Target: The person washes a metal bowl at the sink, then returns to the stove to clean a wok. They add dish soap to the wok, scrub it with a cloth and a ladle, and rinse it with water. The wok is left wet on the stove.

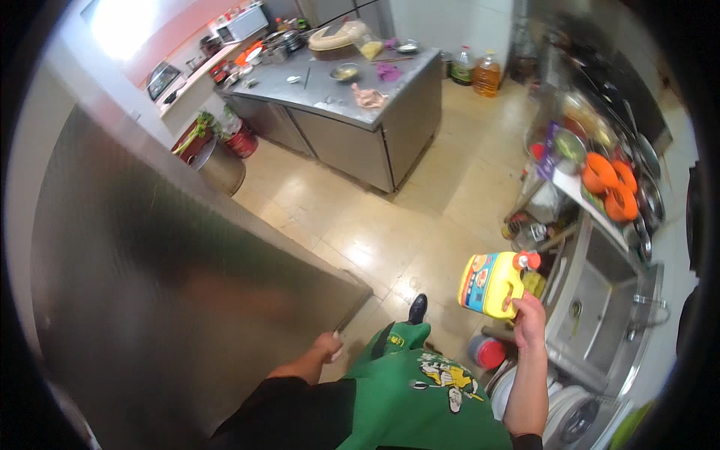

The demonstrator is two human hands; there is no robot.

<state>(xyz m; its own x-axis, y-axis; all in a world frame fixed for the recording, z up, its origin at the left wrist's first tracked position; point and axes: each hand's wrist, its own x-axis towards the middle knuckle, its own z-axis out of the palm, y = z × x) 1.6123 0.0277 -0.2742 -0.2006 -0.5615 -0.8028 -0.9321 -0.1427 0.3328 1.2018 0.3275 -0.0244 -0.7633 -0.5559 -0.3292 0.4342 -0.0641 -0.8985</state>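
My right hand (527, 318) grips the handle of a yellow plastic jug (498, 281), which looks like a detergent bottle. A red top and a blue label with writing and pictures are on the jug. It is held in the air, tilted, left of a stainless steel sink (599, 301). My left hand (328, 346) hangs low beside a large metal panel (169, 270), its fingers curled. Something pale shows at the fingers, but I cannot tell whether it is a held object. A green apron (410, 388) covers my front.
Ahead stands a steel worktable (332, 107) with bowls and cloths on it. Orange bowls (599, 171) and pans crowd the counter beyond the sink. A red-lidded tub (489, 353) sits on the floor at my right. Oil bottles (486, 74) stand past the table.
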